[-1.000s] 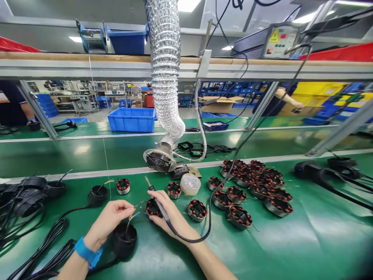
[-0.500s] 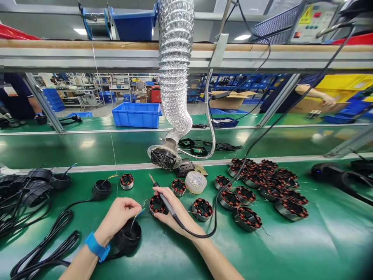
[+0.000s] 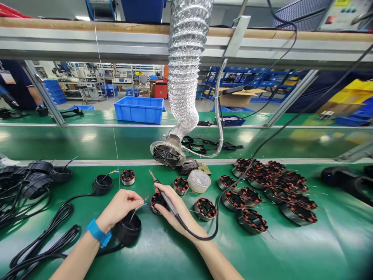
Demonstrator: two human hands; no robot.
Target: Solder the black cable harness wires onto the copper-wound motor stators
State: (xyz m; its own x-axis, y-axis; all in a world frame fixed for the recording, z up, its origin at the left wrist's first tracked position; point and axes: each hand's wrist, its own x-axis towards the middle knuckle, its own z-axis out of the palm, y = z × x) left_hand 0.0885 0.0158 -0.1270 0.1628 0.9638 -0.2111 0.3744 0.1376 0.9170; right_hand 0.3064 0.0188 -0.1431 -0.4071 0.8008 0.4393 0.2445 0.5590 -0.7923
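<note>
- While the left hand (image 3: 126,202) pinches thin wire (image 3: 147,198), one round black cup (image 3: 129,230) sits at its six o'clock;
- at three, the right hand (image 3: 176,206) curls around one grey soldering iron (image 3: 169,203), one red-black ring (image 3: 154,199).

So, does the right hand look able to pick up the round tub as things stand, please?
Probably not easily: the tub is close by, but the right hand holds the soldering iron and has its thumb on a wound ring.
</note>
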